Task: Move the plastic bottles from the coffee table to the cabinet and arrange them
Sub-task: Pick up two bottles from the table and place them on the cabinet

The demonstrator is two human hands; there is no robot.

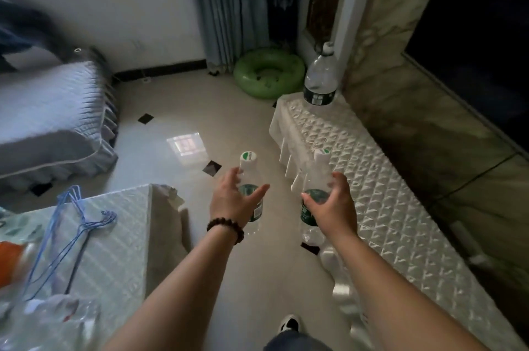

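My left hand [230, 201] grips a clear plastic bottle [249, 170] with a green label and white cap, held upright over the floor. In my right hand [333, 204] is a second bottle of the same kind [316, 176], upright at the near-left edge of the cabinet [380, 187], a long low unit under a white quilted cover along the right wall. A larger clear bottle [320, 78] with a dark label stands at the cabinet's far end. The coffee table [120, 250], also under a white quilted cover, is at lower left. Blurred clear bottles [54, 319] lie at its near corner.
Blue wire hangers [77, 224] and an orange object [10, 262] lie on the coffee table. A sofa with a grey cover [48, 121] stands at left. A green inflatable ring [269, 73] lies by the curtain. Tiled floor runs between table and cabinet. My shoe [290, 325] shows below.
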